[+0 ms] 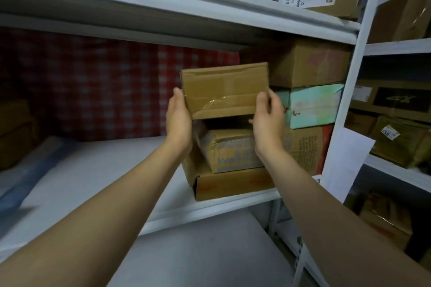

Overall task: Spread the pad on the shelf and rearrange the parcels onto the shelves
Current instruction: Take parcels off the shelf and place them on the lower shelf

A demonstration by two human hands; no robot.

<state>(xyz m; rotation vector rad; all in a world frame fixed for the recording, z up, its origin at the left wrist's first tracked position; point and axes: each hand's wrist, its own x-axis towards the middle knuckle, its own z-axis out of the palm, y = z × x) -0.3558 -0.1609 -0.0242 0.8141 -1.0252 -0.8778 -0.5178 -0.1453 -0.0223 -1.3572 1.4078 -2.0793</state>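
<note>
Head view: your left hand (178, 119) and right hand (268, 119) clamp the taped carton (224, 91) by its sides, apparently to set it squarely on the stacked parcels (231, 154).

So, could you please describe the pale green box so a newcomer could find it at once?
Look at the middle shelf, far right, against the white upright. The pale green box sits mid-stack between brown cartons, the only mint-coloured one.
</note>
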